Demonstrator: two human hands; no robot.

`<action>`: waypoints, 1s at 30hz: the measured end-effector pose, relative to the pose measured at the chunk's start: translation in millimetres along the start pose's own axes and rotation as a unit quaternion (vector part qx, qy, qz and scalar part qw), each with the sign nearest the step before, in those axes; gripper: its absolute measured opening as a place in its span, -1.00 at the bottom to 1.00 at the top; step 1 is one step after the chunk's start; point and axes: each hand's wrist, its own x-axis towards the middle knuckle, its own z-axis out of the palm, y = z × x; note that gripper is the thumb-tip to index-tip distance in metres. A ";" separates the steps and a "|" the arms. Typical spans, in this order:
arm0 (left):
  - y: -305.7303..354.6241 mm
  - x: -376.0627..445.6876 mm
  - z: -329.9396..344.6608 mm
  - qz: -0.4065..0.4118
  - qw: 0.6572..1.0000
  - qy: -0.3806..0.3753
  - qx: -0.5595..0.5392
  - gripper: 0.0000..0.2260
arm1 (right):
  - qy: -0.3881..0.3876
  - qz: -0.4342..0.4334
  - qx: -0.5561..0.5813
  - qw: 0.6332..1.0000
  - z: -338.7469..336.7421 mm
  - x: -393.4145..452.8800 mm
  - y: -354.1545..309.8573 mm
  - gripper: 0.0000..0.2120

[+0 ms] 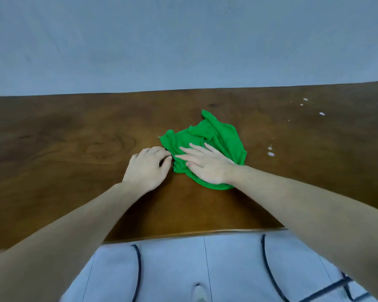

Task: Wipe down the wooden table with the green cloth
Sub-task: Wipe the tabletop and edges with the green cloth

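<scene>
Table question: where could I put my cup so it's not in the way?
The table is bare left of the left hand, out to the left edge. The middle is crowded: the right hand presses the green cloth. White spots dot the right side.

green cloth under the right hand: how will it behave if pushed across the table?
The green cloth is crumpled, so probably floppy, bunching ahead of the right hand. Likely slides easily on the smooth wooden table.

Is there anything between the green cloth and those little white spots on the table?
No, just bare wooden table, seen in the head view, between the green cloth and the nearest white spots.
</scene>
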 end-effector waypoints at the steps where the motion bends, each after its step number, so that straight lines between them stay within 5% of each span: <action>1: 3.7 -13.3 -1.9 0.006 1.000 0.001 -0.009 -0.64 | 0.000 0.001 0.000 1.000 4.4 -13.3 -10.4 -0.52; 12: 31.7 -114.2 -11.4 0.012 0.999 0.024 -0.045 -0.76 | 0.052 -0.047 -0.038 0.997 44.3 -121.1 -91.9 -0.52; 22: 39.2 -125.9 -14.3 0.030 0.999 0.010 -0.034 -0.76 | 0.174 -0.105 0.015 0.979 45.2 -150.0 -74.2 -0.68; 26: 42.6 -116.9 -8.9 0.042 0.999 0.014 -0.030 -0.75 | 0.198 -0.087 -0.048 0.975 45.9 -169.5 -49.9 -0.67; 30: 51.1 -100.0 -1.0 0.055 0.998 0.021 -0.031 -0.71 | 0.125 -0.072 -0.099 0.985 37.3 -178.2 -30.0 -0.47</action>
